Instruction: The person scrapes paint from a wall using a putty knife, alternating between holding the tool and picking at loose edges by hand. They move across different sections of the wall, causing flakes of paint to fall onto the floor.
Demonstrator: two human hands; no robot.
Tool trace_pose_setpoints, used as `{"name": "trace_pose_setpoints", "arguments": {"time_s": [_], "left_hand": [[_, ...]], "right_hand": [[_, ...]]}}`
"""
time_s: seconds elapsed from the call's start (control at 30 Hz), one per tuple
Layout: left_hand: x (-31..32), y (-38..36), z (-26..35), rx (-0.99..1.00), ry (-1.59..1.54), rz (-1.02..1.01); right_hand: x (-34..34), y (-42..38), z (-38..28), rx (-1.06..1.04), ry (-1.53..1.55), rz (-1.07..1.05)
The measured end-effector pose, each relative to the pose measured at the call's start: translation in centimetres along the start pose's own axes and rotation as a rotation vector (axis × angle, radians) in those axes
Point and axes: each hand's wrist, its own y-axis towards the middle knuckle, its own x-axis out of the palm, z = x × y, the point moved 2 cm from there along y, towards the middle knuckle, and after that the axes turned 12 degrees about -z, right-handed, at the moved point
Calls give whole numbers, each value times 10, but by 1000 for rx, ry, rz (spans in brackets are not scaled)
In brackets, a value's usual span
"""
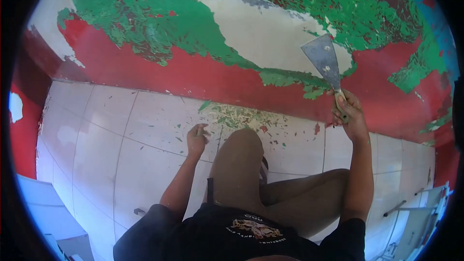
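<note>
My right hand (349, 115) is closed around the handle of a paint scraper (323, 58). The scraper's wide grey metal blade points up and to the left, over a bare whitish patch (266, 34) of the wall, with pale specks stuck on it. Whether the blade's edge presses on the wall is hard to tell. Low over the floor, left of my raised knee, my left hand (197, 140) is held with loosely bent, parted fingers and nothing visible in it. Flaking green paint (193, 24) and red paint (193, 73) surround the bare patch.
Green and cream paint chips (237, 116) lie heaped on the tiled floor (150, 116) along the wall's foot, with more scattered around. A grey metal frame (420, 217) stands at the lower right, and a white panel (53, 208) at the lower left.
</note>
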Motion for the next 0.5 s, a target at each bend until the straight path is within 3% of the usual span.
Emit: {"name": "trace_pose_setpoints", "arguments": {"time_s": [0.03, 0.1, 0.13, 0.17, 0.23, 0.3, 0.37, 0.4, 0.43, 0.5], "left_hand": [[6, 6, -12, -10, 2, -13], [16, 11, -20, 502, 174, 159], [17, -3, -4, 178, 138, 121], [16, -6, 6, 181, 141, 111], [6, -4, 10, -179, 152, 40], [4, 11, -19, -104, 0, 12], [5, 19, -27, 149, -155, 100], [1, 15, -17, 167, 101, 97], [3, 8, 2, 174, 104, 89], [13, -1, 33, -20, -22, 20]], "right_hand": [[-1, 0, 1, 11, 2, 13], [-4, 0, 1, -30, -24, 38], [-6, -2, 1, -26, -24, 50], [-7, -3, 0, -23, -16, 64], [-14, -3, -2, -34, -9, 89], [-22, -2, 2, -46, 71, 84], [-23, 2, 7, -91, 55, 122], [-24, 3, 9, -127, 39, 147], [-27, 3, 13, -134, 39, 156], [-30, 5, 20, -161, 77, 57]]}}
